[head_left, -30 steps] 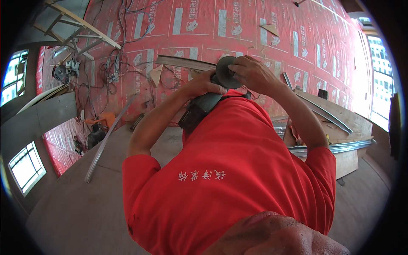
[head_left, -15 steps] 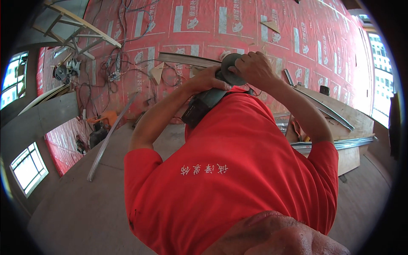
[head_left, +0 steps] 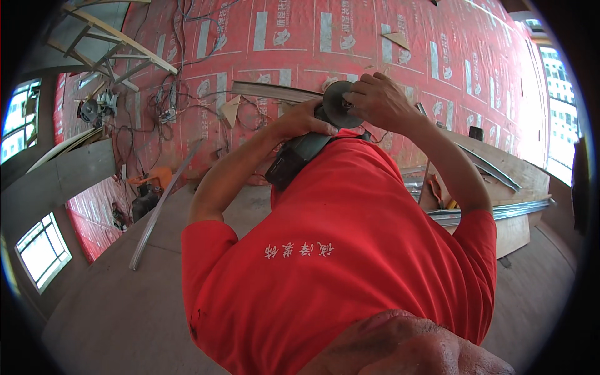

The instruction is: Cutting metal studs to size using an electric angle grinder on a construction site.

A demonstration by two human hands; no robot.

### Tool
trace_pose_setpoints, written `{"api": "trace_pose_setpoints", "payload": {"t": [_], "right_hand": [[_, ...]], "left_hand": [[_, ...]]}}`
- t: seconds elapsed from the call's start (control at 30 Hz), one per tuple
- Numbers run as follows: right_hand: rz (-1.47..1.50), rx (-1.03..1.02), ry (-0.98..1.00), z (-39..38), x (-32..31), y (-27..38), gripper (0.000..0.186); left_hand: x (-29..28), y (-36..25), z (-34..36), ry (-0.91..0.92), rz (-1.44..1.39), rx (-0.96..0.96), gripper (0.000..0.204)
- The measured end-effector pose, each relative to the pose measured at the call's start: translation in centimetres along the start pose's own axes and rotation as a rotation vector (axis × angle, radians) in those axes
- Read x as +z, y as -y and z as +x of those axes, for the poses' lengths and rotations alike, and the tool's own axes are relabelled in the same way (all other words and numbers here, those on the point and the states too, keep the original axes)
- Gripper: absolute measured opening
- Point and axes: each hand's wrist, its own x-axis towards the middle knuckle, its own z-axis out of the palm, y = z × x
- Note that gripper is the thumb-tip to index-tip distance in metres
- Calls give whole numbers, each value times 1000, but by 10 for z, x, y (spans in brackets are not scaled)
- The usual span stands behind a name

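In front of my red shirt I hold a dark angle grinder (head_left: pixel 292 160) with its grey disc (head_left: pixel 336 104) pointing away from me. My left hand (head_left: pixel 304 122) is wrapped around the grinder's body just behind the head. My right hand (head_left: pixel 377 99) sits on the right side of the disc, its fingers pinching the rim and hub. Both forearms rise from my shoulders and meet at the tool. My shirt hides the grinder's rear end.
A wooden workbench (head_left: pixel 522 178) stands at the right with long metal channels (head_left: pixel 494 211) lying on it. A metal strip (head_left: pixel 159 209) lies on the concrete floor at the left, near an orange tool (head_left: pixel 150 178). Tangled cables (head_left: pixel 169 106) cross the red sheeting.
The grinder and both hands have shifted slightly right and away from me. My right hand has changed its hold on the disc.
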Motion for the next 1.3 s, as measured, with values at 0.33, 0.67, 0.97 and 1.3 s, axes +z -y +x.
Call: {"api": "trace_pose_setpoints", "payload": {"t": [0.33,0.67,0.97,1.3], "right_hand": [[1,3,-95,-4,-3,-3,21],[5,134,-99,-3,-8,-3,26],[-51,63,-42,-8,-7,-9,27],[71,52,-86,-12,11,-1,23]], "left_hand": [[-2,6,6,41,-56,24,58],[-2,1,7,52,-58,38,59],[-1,-8,7,39,-42,18,57],[4,-4,5,29,-73,-29,60]]}}
